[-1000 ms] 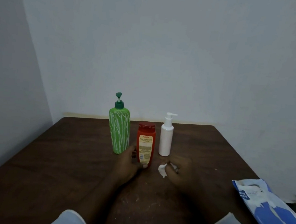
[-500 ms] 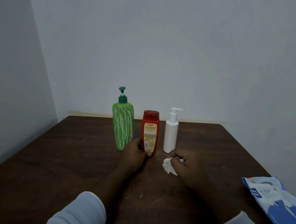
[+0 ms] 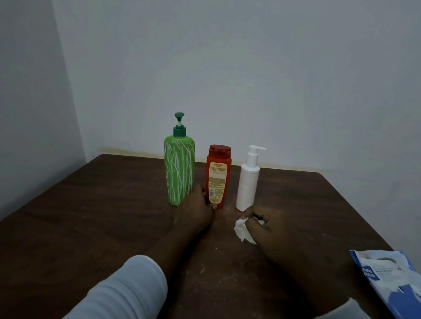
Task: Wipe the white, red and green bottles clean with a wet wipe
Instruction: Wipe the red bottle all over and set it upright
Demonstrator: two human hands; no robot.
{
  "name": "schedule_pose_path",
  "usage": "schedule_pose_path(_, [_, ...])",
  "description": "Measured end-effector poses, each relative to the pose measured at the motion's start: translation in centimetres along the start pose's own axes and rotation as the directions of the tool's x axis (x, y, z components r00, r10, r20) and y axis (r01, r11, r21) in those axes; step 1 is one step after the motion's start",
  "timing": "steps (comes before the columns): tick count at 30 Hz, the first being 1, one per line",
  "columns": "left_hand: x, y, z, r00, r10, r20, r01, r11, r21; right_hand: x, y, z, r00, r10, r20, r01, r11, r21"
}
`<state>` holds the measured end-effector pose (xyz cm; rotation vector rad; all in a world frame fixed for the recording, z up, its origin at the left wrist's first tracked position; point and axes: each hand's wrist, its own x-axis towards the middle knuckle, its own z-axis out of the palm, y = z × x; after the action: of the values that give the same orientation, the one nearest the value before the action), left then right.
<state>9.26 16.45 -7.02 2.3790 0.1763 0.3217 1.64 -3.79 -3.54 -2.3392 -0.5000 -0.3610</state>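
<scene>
We see the left hand [image 3: 195, 209] gripping the base of the red bottle [image 3: 217, 176], the right hand [image 3: 266, 225] pinching a crumpled wipe [image 3: 242, 230] on the tabletop [image 3: 82, 224].

Left hand [image 3: 194, 210] partly hides red bottle [image 3: 217, 175] (wipes pack [image 3: 398, 285] cropped right).

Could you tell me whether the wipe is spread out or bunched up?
Bunched up: the wipe is a crumpled wad in the right hand.
</scene>
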Motion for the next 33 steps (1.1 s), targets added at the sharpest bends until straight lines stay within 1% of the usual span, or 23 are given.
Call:
schedule_pose_path(5, [0.2, 0.2, 0.3, 1.0, -0.025, -0.019, 0.026, 0.997, 0.071, 0.0, 0.1, 0.2, 0.999, -0.009, -0.04, 0.009, 1.0, 0.004])
schedule_pose_path(11, [0.3, 0.2, 0.5, 1.0, -0.03, -0.01, 0.031, 0.991, 0.133, 0.1, 0.1, 0.2, 0.999, 0.0, -0.032, 0.001, 0.999, 0.034])
schedule_pose_path(14, [0.4, 0.2, 0.6, 1.0, -0.018, 0.0, 0.018, 0.986, 0.165, 0.2, 0.4, 0.1, 0.999, 0.031, -0.015, -0.03, 0.999, 0.036])
schedule_pose_path(17, [0.2, 0.1, 0.6, 1.0, -0.021, 0.003, 0.02, 0.987, 0.16, 0.4, 0.8, 0.2, 0.998, 0.053, -0.015, -0.052, 0.998, 0.047])
schedule_pose_path(20, [-0.5, 0.5, 0.1, 1.0, -0.03, -0.007, 0.031, 0.991, 0.134, 0.3, 0.8, 0.1, 0.996, 0.057, -0.07, -0.049, 0.993, 0.109])
schedule_pose_path(22, [-1.4, 0.8, -0.4, 0.999, -0.027, 0.018, 0.025, 0.991, 0.13, 0.2, 0.8, 0.1, 0.992, 0.044, -0.117, -0.028, 0.99, 0.137])
schedule_pose_path(26, [-4.1, 1.7, -1.6, 0.99, 0.04, 0.137, -0.059, 0.989, 0.139, 0.5, 1.0, 0.2, 0.98, 0.074, -0.183, -0.048, 0.989, 0.142])
schedule_pose_path(28, [-5.9, 2.4, -2.9, 0.968, 0.113, 0.222, -0.147, 0.979, 0.145, 0.7, 1.0, 0.5, 0.977, 0.104, -0.184, -0.074, 0.984, 0.164])
schedule_pose_path(29, [-6.6, 2.7, -3.8, 0.957, 0.17, 0.234, -0.208, 0.967, 0.145, 0.8, 1.1, 0.7, 0.977, 0.101, -0.187, -0.07, 0.983, 0.168])
schedule_pose_path(30, [-7.2, 3.0, -4.9, 0.951, 0.216, 0.22, -0.248, 0.96, 0.132, 0.8, 1.1, 0.8, 0.977, 0.095, -0.19, -0.065, 0.985, 0.162])
schedule_pose_path(31, [-7.4, 3.1, -6.0, 0.953, 0.248, 0.177, -0.269, 0.957, 0.11, 0.8, 1.2, 0.8, 0.977, 0.096, -0.192, -0.065, 0.985, 0.159])
schedule_pose_path(32, [-7.1, 3.3, -7.3, 0.958, 0.267, 0.102, -0.276, 0.957, 0.088, 0.7, 1.1, 0.8, 0.978, 0.101, -0.184, -0.072, 0.985, 0.156])
schedule_pose_path(33, [-6.7, 3.5, -8.8, 0.962, 0.273, -0.006, -0.272, 0.96, 0.073, 0.6, 1.1, 0.8, 0.979, 0.097, -0.179, -0.07, 0.985, 0.155])
